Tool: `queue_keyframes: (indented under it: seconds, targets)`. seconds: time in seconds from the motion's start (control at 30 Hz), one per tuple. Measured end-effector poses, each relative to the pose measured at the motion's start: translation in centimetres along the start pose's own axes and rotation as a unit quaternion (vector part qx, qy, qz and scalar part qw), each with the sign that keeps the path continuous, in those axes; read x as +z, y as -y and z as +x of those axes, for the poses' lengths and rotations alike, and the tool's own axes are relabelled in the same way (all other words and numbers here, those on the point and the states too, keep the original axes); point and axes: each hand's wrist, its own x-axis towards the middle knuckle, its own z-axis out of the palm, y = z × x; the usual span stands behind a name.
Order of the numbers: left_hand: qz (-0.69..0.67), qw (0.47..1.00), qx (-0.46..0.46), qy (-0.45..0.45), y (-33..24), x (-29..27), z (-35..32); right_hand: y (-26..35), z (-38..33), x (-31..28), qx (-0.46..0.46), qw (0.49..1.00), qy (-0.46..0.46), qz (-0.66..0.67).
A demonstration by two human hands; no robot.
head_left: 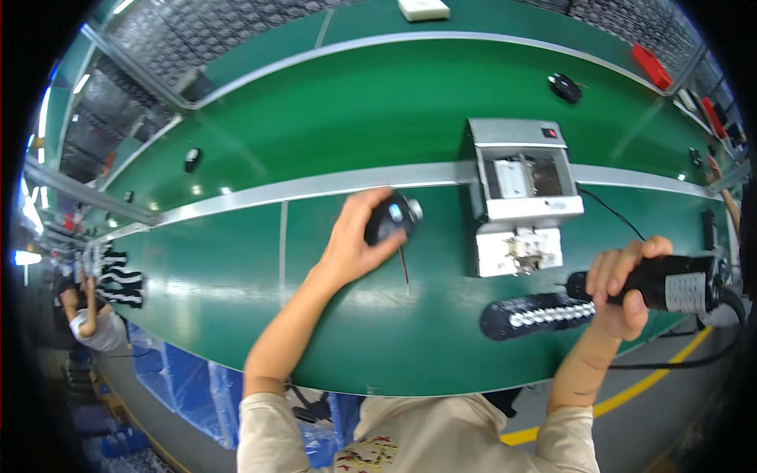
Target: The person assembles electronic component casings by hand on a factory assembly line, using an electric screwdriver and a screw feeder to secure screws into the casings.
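Observation:
My left hand [354, 243] is closed around a black rounded device [383, 220] at the middle of the green bench. A pale, shiny part shows at the device's right end, and a thin dark red wire [404, 266] hangs from it toward me. On the right, my right hand [620, 285] grips a black corded electric screwdriver [661, 284], held nearly level with its tip to the left. Just below that tip lies a dark oblong strip [497, 321] bearing a row of small whitish round pieces [544, 316].
A grey metal screw feeder machine [516, 134] stands beyond and between my hands, its black cord running right. Past a metal rail [331, 186] lies a green surface holding a black device [565, 88]. At far left sits another person [98, 331] by striped black-and-white items [122, 288].

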Motion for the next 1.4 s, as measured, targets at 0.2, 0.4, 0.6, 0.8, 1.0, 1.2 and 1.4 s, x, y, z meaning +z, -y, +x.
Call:
queue_keyframes:
  seconds: [0.2,0.4,0.6,0.8,1.0,1.2,1.4]
  targets:
    - [0.223,0.952,-0.110,-0.176,6.5,-4.3,-0.4,0.6,-1.1,-0.6,-0.007,1.000,-0.008,-0.001]
    - [0.329,0.930,-0.095,-0.132,8.1,-4.8,-1.1,-0.5,-0.8,-0.4,0.013,0.999,-0.002,-0.034]
    - [0.297,0.942,-0.084,-0.129,8.9,-6.5,0.2,-1.2,-0.6,-1.0,-0.002,0.996,-0.042,-0.078]
    - [0.327,0.895,-0.204,-0.225,20.0,-15.9,-1.9,-2.0,-0.6,-1.2,-0.027,0.988,-0.087,-0.128]
    - [0.400,0.807,-0.247,-0.357,29.4,-23.6,-3.1,-0.9,-1.6,-1.8,0.035,0.990,-0.108,-0.084]
    - [0.412,0.785,-0.329,-0.326,30.4,-25.0,-1.5,-2.0,-1.6,-0.6,-0.006,0.993,-0.090,-0.078]
    - [0.476,0.814,-0.146,-0.299,26.3,-23.8,-2.2,-1.7,-2.4,-1.3,0.027,0.993,-0.094,-0.068]
